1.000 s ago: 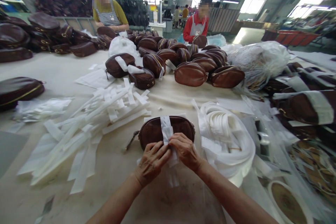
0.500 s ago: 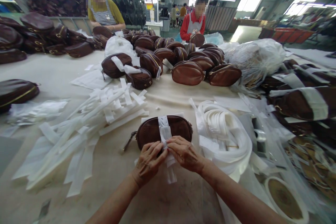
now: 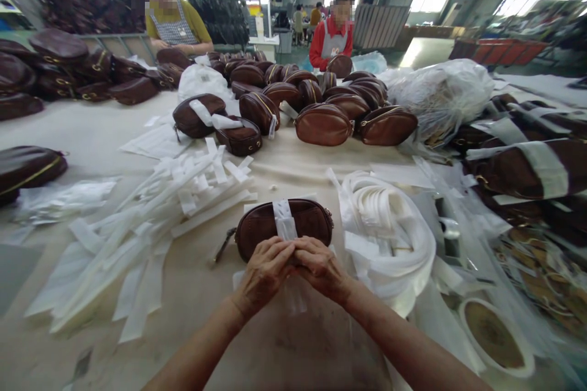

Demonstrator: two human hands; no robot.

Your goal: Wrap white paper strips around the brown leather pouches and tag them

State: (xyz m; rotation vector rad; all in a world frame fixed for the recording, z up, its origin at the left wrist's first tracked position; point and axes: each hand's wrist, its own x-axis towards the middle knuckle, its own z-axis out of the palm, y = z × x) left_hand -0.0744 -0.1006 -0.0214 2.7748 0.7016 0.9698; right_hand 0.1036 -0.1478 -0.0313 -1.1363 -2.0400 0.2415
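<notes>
While hands (image 3: 269,261) meet, the bag (image 3: 310,220) lies beyond.

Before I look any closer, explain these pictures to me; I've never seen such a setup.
There is no machine: one camera, worn on a person's head, took every picture, looking forward and down. The bare left hand and right hand are the wearer's. They meet over the lower part of a white strip across a dark brown pouch; their exact grip is hidden. On the table, loose white strips lie left, a white coil right, and more brown pouches beyond.
</notes>
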